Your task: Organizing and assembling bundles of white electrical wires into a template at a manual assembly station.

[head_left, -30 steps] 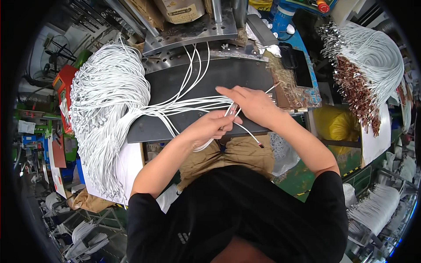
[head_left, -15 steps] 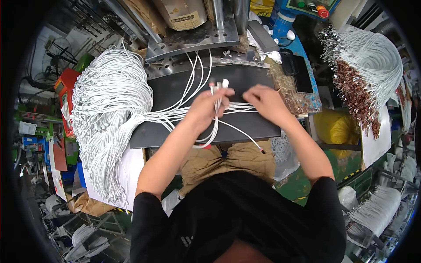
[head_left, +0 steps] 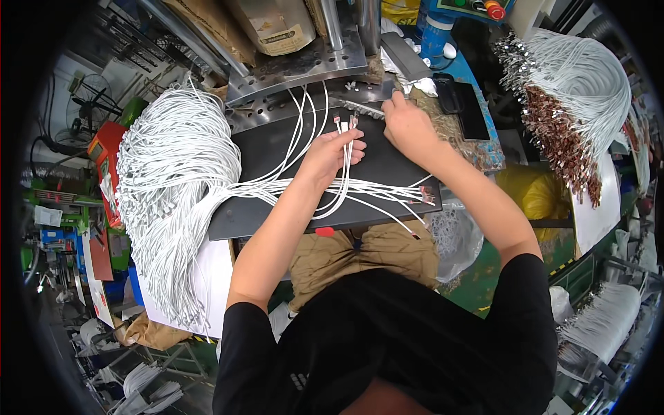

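My left hand is closed around a small bunch of white cables. Their connector ends stick up above its thumb. More white cables lie across the black work surface under my left wrist, with reddish-tipped connectors at the right edge. My right hand is at the far right of this surface, its fingers closed on the end of a thin metal strip. The exact grip is partly hidden by the fingers.
A large heap of white cables hangs at the left. Beyond the surface stands a perforated metal press plate. A black phone-like slab lies at the right. Another cable bundle hangs farther right. A red piece sits by the near edge.
My right hand has moved away from the cables to the far side and closed on the metal strip, which now lies tilted. The cable ends at right are uncovered. My left hand keeps its bunch.
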